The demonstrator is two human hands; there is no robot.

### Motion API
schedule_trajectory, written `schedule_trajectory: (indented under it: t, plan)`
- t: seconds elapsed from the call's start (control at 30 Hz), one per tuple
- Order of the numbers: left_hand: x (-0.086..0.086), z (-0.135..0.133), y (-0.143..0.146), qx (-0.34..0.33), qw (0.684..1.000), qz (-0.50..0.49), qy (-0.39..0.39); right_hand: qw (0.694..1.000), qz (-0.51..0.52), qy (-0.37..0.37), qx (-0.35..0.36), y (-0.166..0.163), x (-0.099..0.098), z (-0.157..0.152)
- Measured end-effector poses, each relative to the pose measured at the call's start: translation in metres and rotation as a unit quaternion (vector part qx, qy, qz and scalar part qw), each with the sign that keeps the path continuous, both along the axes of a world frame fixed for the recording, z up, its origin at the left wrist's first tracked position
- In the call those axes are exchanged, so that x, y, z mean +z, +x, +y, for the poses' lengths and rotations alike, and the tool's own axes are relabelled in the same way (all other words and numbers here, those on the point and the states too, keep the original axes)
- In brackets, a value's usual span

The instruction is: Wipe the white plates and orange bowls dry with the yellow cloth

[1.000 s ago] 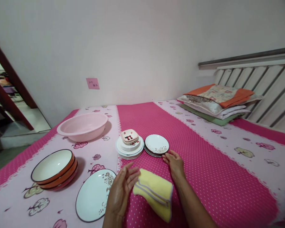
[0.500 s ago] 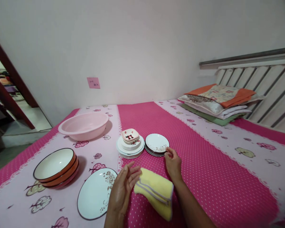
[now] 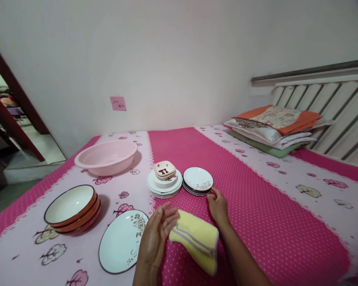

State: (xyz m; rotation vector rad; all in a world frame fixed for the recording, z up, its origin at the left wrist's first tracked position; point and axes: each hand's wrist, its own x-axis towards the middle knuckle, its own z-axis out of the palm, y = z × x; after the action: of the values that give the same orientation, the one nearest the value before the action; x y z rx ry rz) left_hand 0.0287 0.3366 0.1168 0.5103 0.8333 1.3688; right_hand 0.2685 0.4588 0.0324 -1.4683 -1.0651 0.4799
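Observation:
My left hand is open, palm turned inward and fingers stretched out. Its fingertips reach the edge of a folded yellow cloth with grey trim; whether they press on it I cannot tell. An oval white plate with a dark rim and brown flowers lies left of that hand and is partly covered by it. My right hand has its fingertips at the near right rim of a stack of small dark-rimmed plates, not wrapped round it. Beside this stack, white plates carry a small square cartoon bowl.
A pink basin stands at the back left. Several orange-brown bowls are stacked in front of it. Folded cushions lie by the radiator on the right. A pink note is on the wall.
My right fingertips have slid slightly down along the rim of the small plate stack. The left hand stays nearly in place, and the whole view has shifted a little.

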Motion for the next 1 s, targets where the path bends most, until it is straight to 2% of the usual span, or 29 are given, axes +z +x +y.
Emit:
schedule_trajectory:
  t: [0.23, 0.63, 1.0]
  plan:
    - [-0.001, 0.001, 0.002, -0.006, 1.0, 0.004, 0.007, 1.0, 0.002, 0.006, 0.016, 0.001, -0.005, 0.001]
    - [-0.001, 0.001, 0.003, -0.008, 1.0, 0.002, 0.005, 0.997, 0.069, -0.001, 0.042, 0.002, -0.016, 0.006]
    - [-0.002, 0.002, 0.006, -0.009, 1.0, -0.002, 0.006, 0.997, 0.068, -0.004, 0.03, 0.004, -0.023, 0.008]
